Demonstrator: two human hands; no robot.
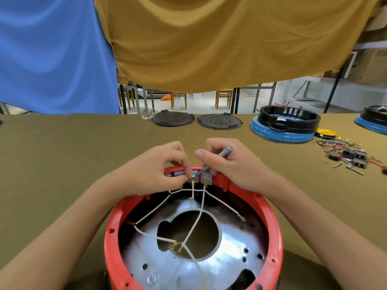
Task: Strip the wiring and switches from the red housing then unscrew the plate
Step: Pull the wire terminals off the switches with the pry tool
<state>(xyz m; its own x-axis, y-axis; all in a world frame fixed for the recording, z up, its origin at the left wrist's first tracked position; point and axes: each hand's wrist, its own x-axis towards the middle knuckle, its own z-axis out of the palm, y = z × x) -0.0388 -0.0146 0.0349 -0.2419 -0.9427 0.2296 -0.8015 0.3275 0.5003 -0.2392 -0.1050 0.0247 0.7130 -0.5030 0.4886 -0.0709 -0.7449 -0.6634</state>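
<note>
The round red housing [272, 222] stands open side up at the near table edge. A silver metal plate [236, 254] with a large centre hole lines its inside. White wires [196, 222] with brass terminals run across it up to grey switches [206, 176] on the far rim. My left hand [159, 170] pinches at the switch terminals there. My right hand [228, 162] grips a grey tool [224, 153], its tip down at the switches.
Two dark round lids [173, 118] lie at the table's far edge. A black ring on a blue base [284, 124] sits far right, with another at the right border. A pile of loose wires, switches and screws [347, 155] lies on the right.
</note>
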